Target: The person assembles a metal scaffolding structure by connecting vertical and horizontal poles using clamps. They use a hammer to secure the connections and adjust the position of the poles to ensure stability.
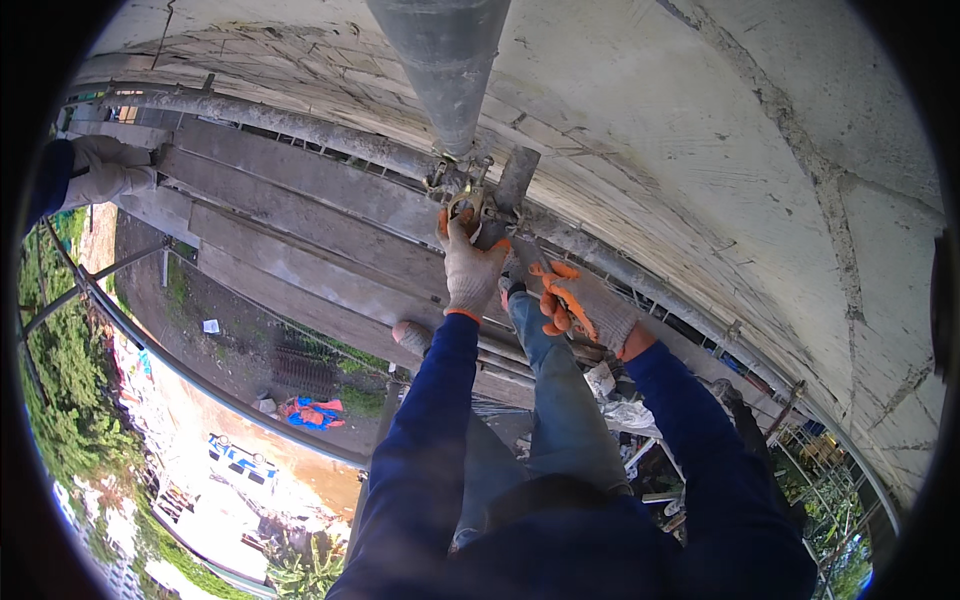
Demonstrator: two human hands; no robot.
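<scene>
My left hand [473, 268], in a whitish knit glove with orange fingertips, reaches up to a scaffold coupler [467, 203]. Its fingers are closed round the coupler's lower part, and the fingertips are partly hidden. The coupler sits where a thick upright grey pole [445, 70] meets a long horizontal pipe [300, 125] along the wall. A short pipe end [516, 178] sticks out just right of it. Lower and to the right, my right hand [590, 303] wears a matching glove. Its orange-coated fingers are loosely bent and apart, with nothing visible in them.
Grey planks [300, 225] form the walkway under my feet. A concrete wall [690, 130] rises on the right. Another person's leg [110, 165] shows at far left. Beyond a curved guard pipe [200, 395], the ground lies far below, with red-and-blue material [313, 412].
</scene>
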